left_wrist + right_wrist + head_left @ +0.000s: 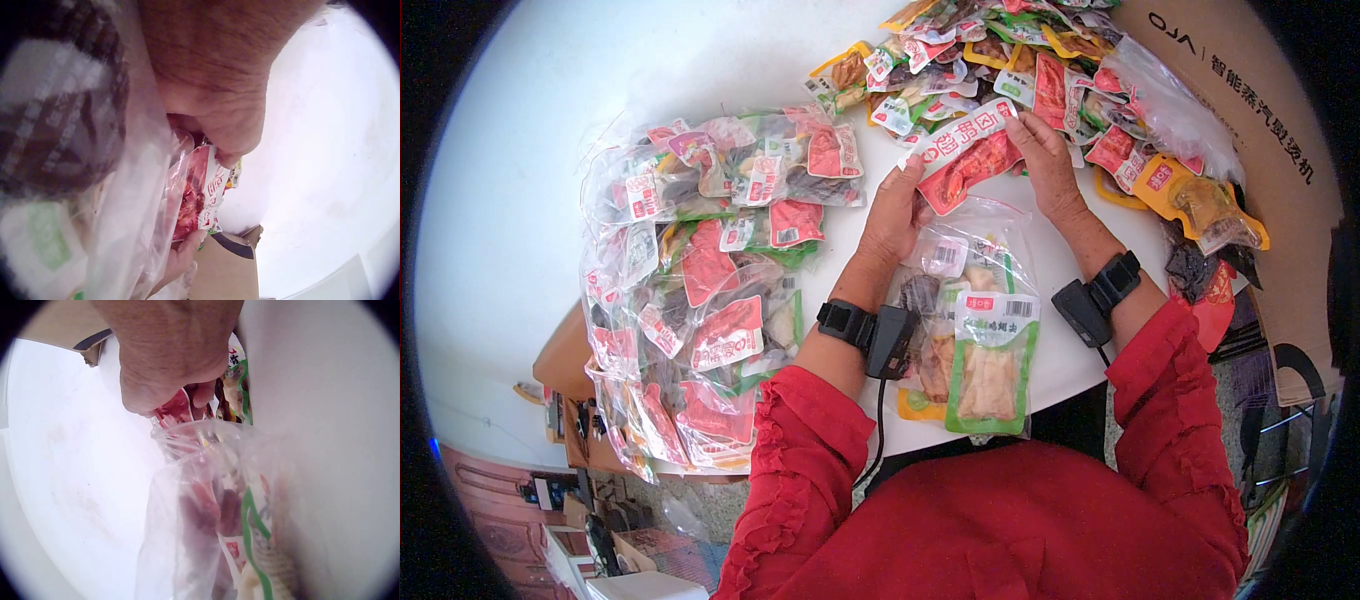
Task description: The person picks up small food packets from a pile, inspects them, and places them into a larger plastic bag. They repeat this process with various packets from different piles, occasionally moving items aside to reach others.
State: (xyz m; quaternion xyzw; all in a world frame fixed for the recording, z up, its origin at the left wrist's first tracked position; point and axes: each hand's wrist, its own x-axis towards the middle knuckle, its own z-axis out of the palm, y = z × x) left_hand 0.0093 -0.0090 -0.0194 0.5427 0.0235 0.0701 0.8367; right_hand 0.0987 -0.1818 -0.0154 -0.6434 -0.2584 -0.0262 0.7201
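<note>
Both hands hold a red-and-white snack packet [966, 160] stretched between them, its printed white strip along the top. My left hand [892, 212] pinches its left end, and my right hand [1050, 170] grips the upper right corner with thumb and fingers. Just below the packet lies a clear plastic bag [1000, 225], its mouth toward the hands. Inside it are several snack packets, with a green-and-white one [990, 370] on top. The right wrist view shows the bag's loose clear film [181, 506] close under the right hand [175, 362].
Filled clear bags of packets [710, 260] cover the left of the white table [530, 200]. A heap of loose packets [1000, 60] lies at the back, with a yellow packet [1195, 200] at its right end. A cardboard box [1260, 130] stands along the right side.
</note>
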